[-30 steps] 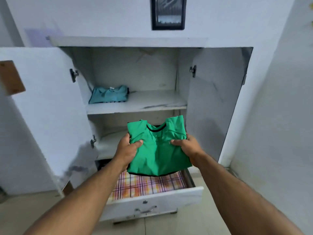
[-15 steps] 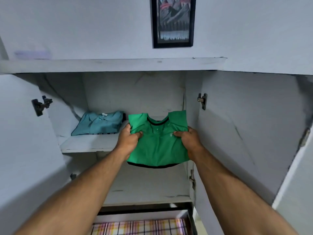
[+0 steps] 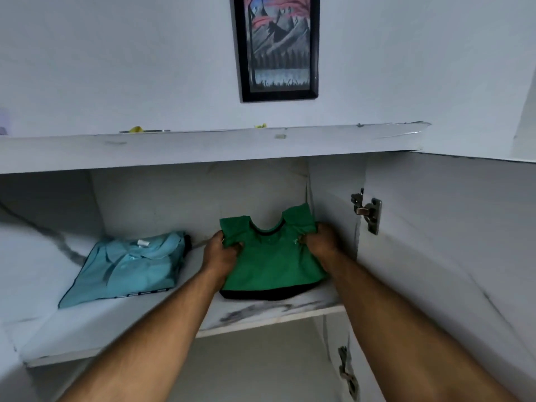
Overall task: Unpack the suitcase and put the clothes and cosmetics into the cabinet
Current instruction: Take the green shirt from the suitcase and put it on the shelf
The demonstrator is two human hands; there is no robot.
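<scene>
A folded green shirt [image 3: 272, 262] with a black collar and hem is inside the open cabinet, on the right part of the upper shelf [image 3: 261, 311]. My left hand [image 3: 219, 253] grips its left shoulder and my right hand [image 3: 322, 242] grips its right shoulder. The shirt's lower edge appears to lie on the shelf, while the collar end is tilted up toward the back wall. A folded light blue shirt [image 3: 127, 268] lies on the left part of the same shelf, apart from the green one. The suitcase is not in view.
The open right cabinet door [image 3: 452, 256] stands close to my right arm, with a metal hinge [image 3: 367, 211] near my right hand. A ledge [image 3: 203, 146] tops the cabinet, and a framed picture [image 3: 277, 47] hangs above. A lower shelf space shows beneath.
I have come closer and both hands have carried the green shirt up and forward, from above the open drawer into the cabinet, onto the upper shelf beside the blue shirt.
</scene>
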